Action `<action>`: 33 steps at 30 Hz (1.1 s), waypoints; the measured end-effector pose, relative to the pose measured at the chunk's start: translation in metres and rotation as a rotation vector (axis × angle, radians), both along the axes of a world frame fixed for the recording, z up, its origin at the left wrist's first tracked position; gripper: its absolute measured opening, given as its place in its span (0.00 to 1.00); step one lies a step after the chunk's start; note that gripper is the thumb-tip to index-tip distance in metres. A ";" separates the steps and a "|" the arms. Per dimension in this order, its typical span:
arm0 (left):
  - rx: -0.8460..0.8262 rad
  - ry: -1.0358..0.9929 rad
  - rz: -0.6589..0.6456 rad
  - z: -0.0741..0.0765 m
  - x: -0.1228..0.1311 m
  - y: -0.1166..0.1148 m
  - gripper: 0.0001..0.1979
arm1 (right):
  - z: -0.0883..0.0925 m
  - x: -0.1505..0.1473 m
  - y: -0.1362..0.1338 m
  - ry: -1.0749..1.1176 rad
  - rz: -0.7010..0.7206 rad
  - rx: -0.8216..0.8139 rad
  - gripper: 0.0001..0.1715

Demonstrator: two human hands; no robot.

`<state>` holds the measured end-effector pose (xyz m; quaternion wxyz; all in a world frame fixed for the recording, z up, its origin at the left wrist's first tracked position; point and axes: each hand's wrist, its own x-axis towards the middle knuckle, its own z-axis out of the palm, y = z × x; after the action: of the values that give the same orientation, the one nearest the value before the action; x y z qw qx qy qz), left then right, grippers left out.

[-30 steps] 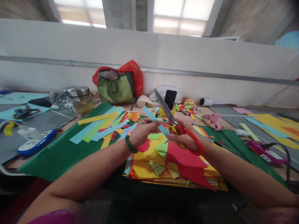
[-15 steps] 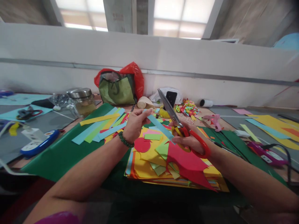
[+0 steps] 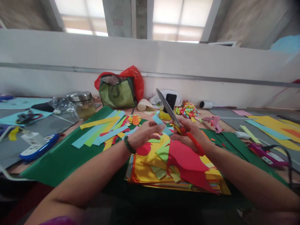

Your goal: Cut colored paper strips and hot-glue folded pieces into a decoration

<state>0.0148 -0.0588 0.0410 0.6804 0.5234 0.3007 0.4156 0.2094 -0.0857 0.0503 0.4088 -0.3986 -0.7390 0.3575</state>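
Observation:
My right hand [image 3: 188, 132] is closed around red-handled scissors [image 3: 167, 106], whose blades point up and to the left. The same fingers seem to pinch the lower end of a light blue paper strip [image 3: 159, 121]. Just left of the strip is my left hand [image 3: 148, 133], with fingers bent but apart and nothing visible held; whether a fingertip touches the strip I cannot tell. Below both hands lies a stack of coloured paper [image 3: 145, 168], topped by a cut red sheet [image 3: 185, 156], a red circle [image 3: 143, 149] and green scraps [image 3: 160, 172].
Paper strips [image 3: 93, 134] lie on a green sheet [image 3: 53, 159] at left. A glass jar [image 3: 82, 106], a green bag [image 3: 117, 93] and a phone [image 3: 170, 101] stand behind. To the right are a pink glue gun [image 3: 215, 123] and a purple power strip [image 3: 267, 154].
My left hand has let go of the blue strip's upper end and moved down and slightly right, its fingers apart. The scissors and strip stay in my right hand, shifted slightly left.

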 end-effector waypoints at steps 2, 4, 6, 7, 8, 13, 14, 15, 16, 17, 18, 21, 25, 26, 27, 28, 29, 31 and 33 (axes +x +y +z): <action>-0.016 0.047 -0.115 -0.002 0.001 -0.002 0.22 | -0.001 -0.002 0.003 -0.027 0.027 0.030 0.31; -0.043 0.036 -0.141 -0.006 0.003 -0.003 0.20 | -0.002 -0.004 0.006 -0.040 0.033 0.052 0.32; -0.057 0.023 -0.126 -0.009 0.004 -0.003 0.18 | -0.002 -0.006 0.008 -0.053 0.037 0.055 0.33; -0.060 0.025 -0.117 -0.010 0.004 -0.002 0.17 | -0.002 -0.006 0.008 -0.058 0.034 0.057 0.33; -0.062 0.025 -0.101 -0.010 0.004 -0.001 0.17 | -0.002 -0.005 0.007 -0.064 0.034 0.062 0.33; -0.092 -0.071 0.082 0.001 -0.005 0.005 0.09 | -0.001 0.015 -0.005 -0.119 0.062 0.120 0.32; -0.112 -0.092 0.111 0.004 -0.006 0.006 0.07 | -0.002 0.022 -0.009 -0.132 0.062 0.113 0.32; -0.134 -0.108 0.127 0.007 -0.007 0.006 0.05 | -0.003 0.030 -0.013 -0.147 0.051 0.099 0.33; -0.154 -0.119 0.135 0.010 -0.008 0.005 0.05 | -0.005 0.038 -0.016 -0.168 0.028 0.079 0.35; -0.167 -0.128 0.139 0.013 -0.008 0.005 0.05 | -0.006 0.046 -0.021 -0.198 -0.002 0.052 0.37; -0.175 -0.135 0.140 0.015 -0.007 0.004 0.05 | -0.008 0.053 -0.025 -0.236 -0.034 0.023 0.38; -0.180 -0.132 0.146 0.016 -0.005 0.001 0.07 | -0.010 0.064 -0.038 -0.385 -0.094 -0.030 0.40; -0.192 -0.099 0.141 0.014 -0.001 -0.001 0.07 | -0.011 0.061 -0.050 -0.546 -0.082 -0.012 0.39; -0.195 -0.094 0.140 0.013 0.000 -0.002 0.07 | -0.012 0.059 -0.051 -0.558 -0.070 -0.007 0.39; -0.197 -0.090 0.143 0.012 0.000 -0.002 0.07 | -0.013 0.058 -0.052 -0.556 -0.055 -0.004 0.38; -0.196 -0.085 0.145 0.011 0.000 -0.002 0.07 | -0.014 0.057 -0.052 -0.543 -0.044 0.000 0.38; -0.191 -0.080 0.147 0.010 0.001 -0.003 0.07 | -0.016 0.056 -0.052 -0.525 -0.032 -0.002 0.38; -0.180 -0.066 0.144 0.009 0.001 -0.003 0.06 | -0.018 0.054 -0.051 -0.485 -0.006 -0.009 0.38; -0.171 -0.051 0.140 0.009 0.001 -0.004 0.06 | -0.019 0.053 -0.050 -0.451 0.010 -0.012 0.38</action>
<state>0.0160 -0.0626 0.0497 0.6994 0.4303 0.3533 0.4481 0.2623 -0.1360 0.0313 0.2292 -0.4669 -0.8117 0.2658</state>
